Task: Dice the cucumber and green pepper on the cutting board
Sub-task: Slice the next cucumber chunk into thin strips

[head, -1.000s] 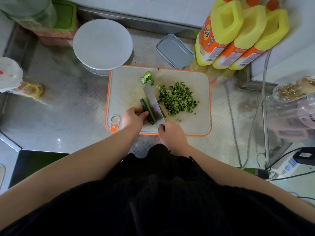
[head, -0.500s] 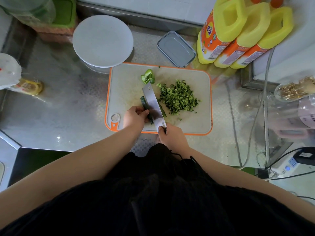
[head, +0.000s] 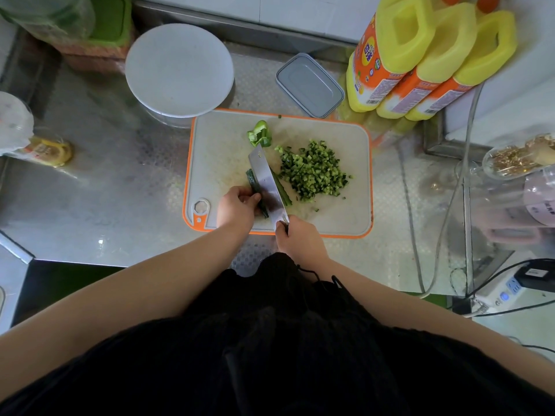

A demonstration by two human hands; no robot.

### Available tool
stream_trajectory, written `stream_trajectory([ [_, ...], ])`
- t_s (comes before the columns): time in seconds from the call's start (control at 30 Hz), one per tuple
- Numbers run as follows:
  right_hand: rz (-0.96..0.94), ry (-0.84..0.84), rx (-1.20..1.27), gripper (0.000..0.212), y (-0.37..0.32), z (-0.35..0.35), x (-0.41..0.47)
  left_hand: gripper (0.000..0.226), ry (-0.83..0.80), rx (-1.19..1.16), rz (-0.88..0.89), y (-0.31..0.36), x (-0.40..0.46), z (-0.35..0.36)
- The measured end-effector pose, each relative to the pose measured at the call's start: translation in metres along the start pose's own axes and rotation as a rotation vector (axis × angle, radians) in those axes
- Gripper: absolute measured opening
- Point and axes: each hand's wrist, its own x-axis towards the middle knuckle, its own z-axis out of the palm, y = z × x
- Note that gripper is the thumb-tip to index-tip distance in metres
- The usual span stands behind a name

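A white cutting board (head: pixel 345 211) with an orange rim lies on the steel counter. My left hand (head: pixel 237 207) presses down a long dark cucumber strip (head: pixel 251 180) near the board's front left. My right hand (head: pixel 295 240) grips the handle of a cleaver (head: pixel 265 183), whose blade stands along the strip's right side. A thin cut cucumber sliver (head: pixel 283 190) lies right of the blade. A heap of diced cucumber (head: pixel 313 171) sits mid-board. A light green pepper piece (head: pixel 259 135) rests at the board's far edge.
Behind the board stand a white round lid on a bowl (head: pixel 179 70) and a grey lidded box (head: pixel 309 85). Three yellow oil jugs (head: pixel 420 58) stand at the back right. Cables (head: pixel 411 205) and clear jars (head: pixel 516 163) crowd the right side; a packet (head: pixel 48 150) lies far left.
The cleaver has stayed along the cucumber strip with only slight shifts. My left hand keeps holding the strip. The view has moved a little.
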Motion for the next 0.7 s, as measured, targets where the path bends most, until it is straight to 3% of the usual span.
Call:
stream_trajectory([
  [0.7,0.050,-0.024,-0.027,0.025,-0.014,0.003,0.003,0.022,0.022,0.106,0.065,0.000,-0.003,0.003],
])
